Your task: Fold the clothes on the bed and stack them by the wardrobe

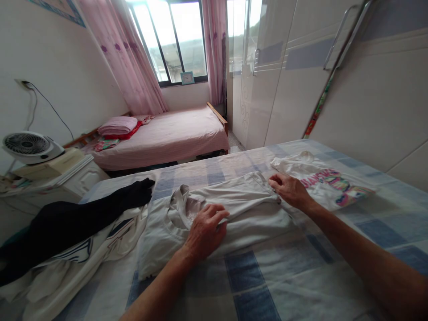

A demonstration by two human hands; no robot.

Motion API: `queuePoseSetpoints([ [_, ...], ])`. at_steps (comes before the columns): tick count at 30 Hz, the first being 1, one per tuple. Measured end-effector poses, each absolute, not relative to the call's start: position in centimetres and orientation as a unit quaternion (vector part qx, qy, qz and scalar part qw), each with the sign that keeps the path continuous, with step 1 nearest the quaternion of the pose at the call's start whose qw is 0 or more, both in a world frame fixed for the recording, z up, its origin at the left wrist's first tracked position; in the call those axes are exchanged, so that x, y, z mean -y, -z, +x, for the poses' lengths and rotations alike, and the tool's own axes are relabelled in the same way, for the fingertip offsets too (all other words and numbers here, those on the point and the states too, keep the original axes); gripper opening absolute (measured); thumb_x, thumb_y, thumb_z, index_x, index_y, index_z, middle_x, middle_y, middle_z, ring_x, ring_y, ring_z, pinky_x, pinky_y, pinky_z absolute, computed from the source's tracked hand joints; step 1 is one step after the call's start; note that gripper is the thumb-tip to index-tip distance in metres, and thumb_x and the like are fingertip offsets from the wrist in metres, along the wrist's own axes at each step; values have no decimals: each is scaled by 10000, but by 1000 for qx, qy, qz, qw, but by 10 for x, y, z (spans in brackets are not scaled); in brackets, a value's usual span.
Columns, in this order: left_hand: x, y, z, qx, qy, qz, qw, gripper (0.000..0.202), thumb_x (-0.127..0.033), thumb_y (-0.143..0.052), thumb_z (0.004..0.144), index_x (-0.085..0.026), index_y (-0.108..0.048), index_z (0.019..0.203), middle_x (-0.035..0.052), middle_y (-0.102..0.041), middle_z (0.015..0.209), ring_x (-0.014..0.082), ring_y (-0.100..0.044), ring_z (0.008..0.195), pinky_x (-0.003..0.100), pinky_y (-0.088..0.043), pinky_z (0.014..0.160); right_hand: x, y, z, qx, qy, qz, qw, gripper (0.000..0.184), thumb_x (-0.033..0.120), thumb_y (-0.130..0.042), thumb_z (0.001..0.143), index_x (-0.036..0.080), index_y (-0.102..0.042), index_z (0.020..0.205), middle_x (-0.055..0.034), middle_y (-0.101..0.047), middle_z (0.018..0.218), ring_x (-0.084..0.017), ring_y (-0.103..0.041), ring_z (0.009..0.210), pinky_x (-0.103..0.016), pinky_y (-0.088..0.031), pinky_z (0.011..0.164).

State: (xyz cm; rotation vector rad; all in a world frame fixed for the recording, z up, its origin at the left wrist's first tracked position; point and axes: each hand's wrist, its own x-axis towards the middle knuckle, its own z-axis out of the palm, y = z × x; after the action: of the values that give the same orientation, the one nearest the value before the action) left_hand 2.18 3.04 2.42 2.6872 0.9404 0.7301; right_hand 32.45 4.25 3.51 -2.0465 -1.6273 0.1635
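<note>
A light grey T-shirt (240, 200) lies folded lengthwise on the bed, its collar toward the left and its hem toward the right. My left hand (207, 227) is over the shirt just right of the collar, fingers loosely bent and apart, holding nothing. At the hem end, my right hand (289, 189) has its fingers closed on the edge of the fabric. Just beyond that hand lies a white T-shirt (321, 178) with pink lettering and a colourful print.
Black clothing (76, 223) and a cream garment with dark stripes (117, 240) are heaped at left on the blue-and-white checked sheet (247, 272). A fan (31, 145) stands on a cabinet beyond them. A pink bed (174, 133) is at the back; wardrobes (284, 80) line the right.
</note>
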Motion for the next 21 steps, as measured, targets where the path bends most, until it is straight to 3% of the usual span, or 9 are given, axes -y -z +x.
queuePoseSetpoints([
  [2,-27,-23,25,-299,-232,922,84,436,-329,-509,866,-170,-508,1272,126,-463,1380,270,-370,1303,440,-340,1045,-56,-40,322,615,-49,-753,230,314,414,-436,831,196,-657,789,-59,-680,808,-171,-593,745,-253,-367,643],
  [5,-24,-18,28,-277,-159,944,84,635,-484,-521,848,-216,-360,1401,88,-290,1507,296,-179,1404,516,-210,1113,-77,-37,315,613,-75,-764,184,442,521,-385,847,188,-651,727,-68,-673,748,-175,-586,695,-260,-349,593],
  [8,-24,-15,28,-265,-113,952,102,619,-535,-481,857,-285,-347,1408,39,-318,1498,279,-188,1406,524,-165,1129,-92,-27,311,596,-91,-781,165,393,508,-427,820,198,-659,748,-50,-683,752,-173,-596,696,-251,-345,577],
  [13,-24,-14,28,-264,-106,952,115,596,-554,-443,870,-286,-372,1397,34,-346,1484,281,-211,1398,526,-133,1136,-101,-21,314,577,-63,-799,160,283,368,-455,799,186,-671,775,-67,-696,800,-182,-615,740,-249,-366,600],
  [19,-25,-15,28,-266,-89,952,127,614,-603,-366,878,-302,-342,1413,7,-316,1499,278,-179,1407,513,-105,1142,-110,-27,301,571,-44,-807,141,389,490,-447,818,186,-685,867,-86,-698,879,-199,-630,802,-271,-407,662],
  [21,-24,-15,27,-268,-86,951,126,618,-611,-354,878,-306,-336,1415,2,-310,1502,278,-180,1406,511,-104,1141,-116,-29,298,570,-52,-812,112,351,461,-470,815,193,-691,866,-85,-701,884,-207,-636,817,-279,-422,679],
])
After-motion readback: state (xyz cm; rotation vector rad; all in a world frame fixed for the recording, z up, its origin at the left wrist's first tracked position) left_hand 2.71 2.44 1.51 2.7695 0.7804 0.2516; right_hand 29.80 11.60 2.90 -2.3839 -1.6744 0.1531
